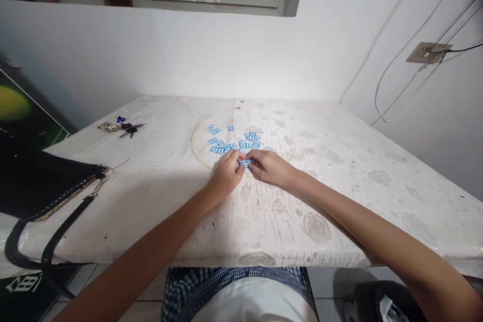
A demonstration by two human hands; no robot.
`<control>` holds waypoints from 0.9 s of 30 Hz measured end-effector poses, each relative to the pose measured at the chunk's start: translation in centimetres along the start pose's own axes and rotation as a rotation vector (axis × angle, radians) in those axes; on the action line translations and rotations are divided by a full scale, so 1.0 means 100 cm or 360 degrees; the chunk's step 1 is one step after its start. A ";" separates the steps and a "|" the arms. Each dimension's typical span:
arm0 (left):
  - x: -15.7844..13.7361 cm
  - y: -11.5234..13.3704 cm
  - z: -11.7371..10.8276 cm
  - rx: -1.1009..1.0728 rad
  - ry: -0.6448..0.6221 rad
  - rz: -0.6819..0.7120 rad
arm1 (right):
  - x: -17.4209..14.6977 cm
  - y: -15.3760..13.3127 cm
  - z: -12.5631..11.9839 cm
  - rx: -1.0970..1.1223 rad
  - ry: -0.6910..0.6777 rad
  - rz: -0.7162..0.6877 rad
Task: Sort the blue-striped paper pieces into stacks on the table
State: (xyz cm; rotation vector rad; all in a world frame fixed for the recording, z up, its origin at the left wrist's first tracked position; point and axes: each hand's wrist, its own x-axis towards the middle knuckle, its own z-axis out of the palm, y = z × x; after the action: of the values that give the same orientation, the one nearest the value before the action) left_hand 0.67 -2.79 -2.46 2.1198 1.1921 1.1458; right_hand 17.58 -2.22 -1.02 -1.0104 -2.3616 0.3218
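Note:
My left hand (pixel 228 170) and my right hand (pixel 270 167) meet at the middle of the table, fingertips pinched. Between them is a small blue-and-white piece (pixel 247 162), gripped from both sides; the fingers cover part of it, and its exact kind is too small to tell. Just beyond my hands lie several similar flat pieces with blue outlines, a loose group on the left (pixel 219 146) and another on the right (pixel 252 137). One single piece (pixel 231 128) sits apart, farther back.
A pale patterned cover lies over the table (pixel 302 211). Keys (pixel 130 128) and a small dark-blue item (pixel 121 119) are at the left, near a black bag (pixel 45 181) with a strap. A tiny red bit (pixel 237 107) lies toward the wall. Cables hang by a socket (pixel 428 53).

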 end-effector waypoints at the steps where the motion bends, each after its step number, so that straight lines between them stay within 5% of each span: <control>1: 0.000 0.000 0.000 -0.0036 0.0010 -0.0008 | 0.000 0.000 0.000 0.0012 0.0003 -0.0006; 12: 0.001 -0.005 0.003 0.0134 -0.0067 0.0079 | 0.004 0.012 0.001 0.0368 0.0059 0.0170; 15: -0.001 -0.006 0.006 0.0313 -0.0184 0.0062 | 0.007 0.023 -0.008 0.0262 0.0188 0.0294; 18: 0.000 -0.008 0.009 0.0416 -0.0190 0.0042 | 0.008 0.034 -0.018 0.0066 0.0046 0.0292; 21: 0.002 -0.008 0.008 0.0433 -0.0017 0.0040 | 0.006 0.038 -0.019 -0.0006 -0.0189 0.0227; 27: 0.006 -0.006 0.002 0.0399 0.0323 -0.0047 | 0.004 0.031 -0.008 0.0213 -0.0143 0.0433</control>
State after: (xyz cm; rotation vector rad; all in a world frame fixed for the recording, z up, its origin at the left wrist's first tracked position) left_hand 0.71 -1.92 -2.76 2.1966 1.5248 1.2802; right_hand 19.64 0.24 -1.51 -1.2763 -2.2453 0.6311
